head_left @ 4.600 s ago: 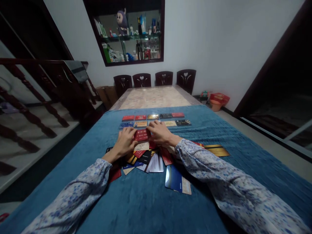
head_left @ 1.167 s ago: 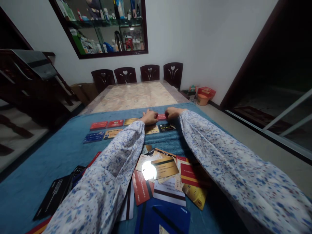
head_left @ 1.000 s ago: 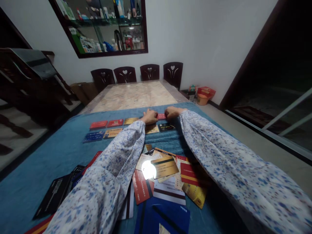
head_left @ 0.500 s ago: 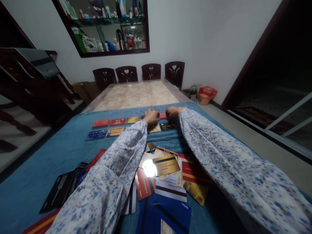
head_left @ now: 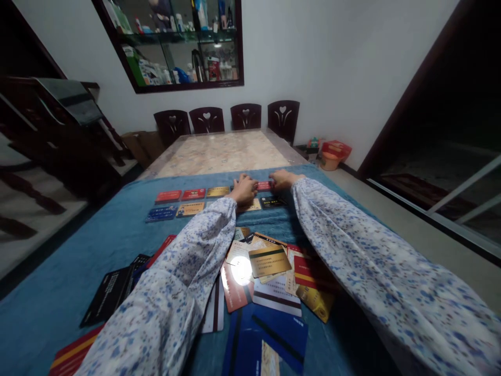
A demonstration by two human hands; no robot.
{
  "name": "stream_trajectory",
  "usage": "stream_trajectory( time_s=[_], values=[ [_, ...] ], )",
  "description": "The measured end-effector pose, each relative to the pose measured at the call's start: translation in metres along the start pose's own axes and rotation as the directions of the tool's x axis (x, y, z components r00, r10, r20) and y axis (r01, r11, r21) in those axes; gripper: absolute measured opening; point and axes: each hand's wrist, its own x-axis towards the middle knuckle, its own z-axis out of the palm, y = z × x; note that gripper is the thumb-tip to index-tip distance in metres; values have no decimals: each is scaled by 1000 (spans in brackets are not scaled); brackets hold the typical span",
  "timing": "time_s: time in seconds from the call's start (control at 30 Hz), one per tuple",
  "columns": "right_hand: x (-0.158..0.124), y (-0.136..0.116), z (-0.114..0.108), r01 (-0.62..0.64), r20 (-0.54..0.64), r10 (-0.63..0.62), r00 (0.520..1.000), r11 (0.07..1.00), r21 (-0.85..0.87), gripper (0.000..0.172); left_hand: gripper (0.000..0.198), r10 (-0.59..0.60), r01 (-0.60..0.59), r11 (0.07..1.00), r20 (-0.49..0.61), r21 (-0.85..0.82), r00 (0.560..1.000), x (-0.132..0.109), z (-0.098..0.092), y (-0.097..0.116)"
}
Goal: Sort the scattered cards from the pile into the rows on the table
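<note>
At the far side of the blue cloth, a red card (head_left: 264,186) lies flat between my two hands. My left hand (head_left: 245,189) has its fingers bent against the card's left end. My right hand (head_left: 282,179) has its fingertips at the right end. Just nearer me are a black card (head_left: 272,201) and a gold-beige card (head_left: 255,204), the latter partly under my left hand. Leftward in the two rows lie a gold card (head_left: 218,191), red cards (head_left: 193,194), a blue card (head_left: 161,213) and a beige card (head_left: 190,209).
Loose cards overlap in a pile near me, with a gold card (head_left: 270,261) on top and a blue card (head_left: 282,334) below. Black cards (head_left: 107,295) lie left of my left sleeve. The blue cloth (head_left: 125,235) covers the near table; chairs (head_left: 282,119) stand beyond.
The fingers of my right hand have loosened and spread a little at the red card's end. My left hand stays at the other end. The view has shifted slightly.
</note>
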Motion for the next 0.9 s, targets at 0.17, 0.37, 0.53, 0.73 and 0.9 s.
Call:
stream_trajectory(
  time_s=[0.17,0.37,0.53,0.73,0.9],
  values=[
    [-24,-11,-16,-63,4,63,998,997,-51,51,42,19,-19,1000,-19,9,1000,-15,-8,2],
    [-46,-28,-32,4,-85,-10,996,998,-64,46,36,33,-33,999,-51,6,998,-37,-17,2],
    [-65,-48,-38,72,-159,-78,984,997,-40,32,34,31,-33,999,-75,-20,997,-57,-21,0],
    [-87,-63,-31,129,-224,-133,965,991,-30,27,32,58,-61,997,-76,-42,995,-85,-24,-1],
    [-110,-74,-27,148,-237,-155,959,988,-50,26,30,65,-70,997,-93,-44,994,-109,-27,6]
  ],
)
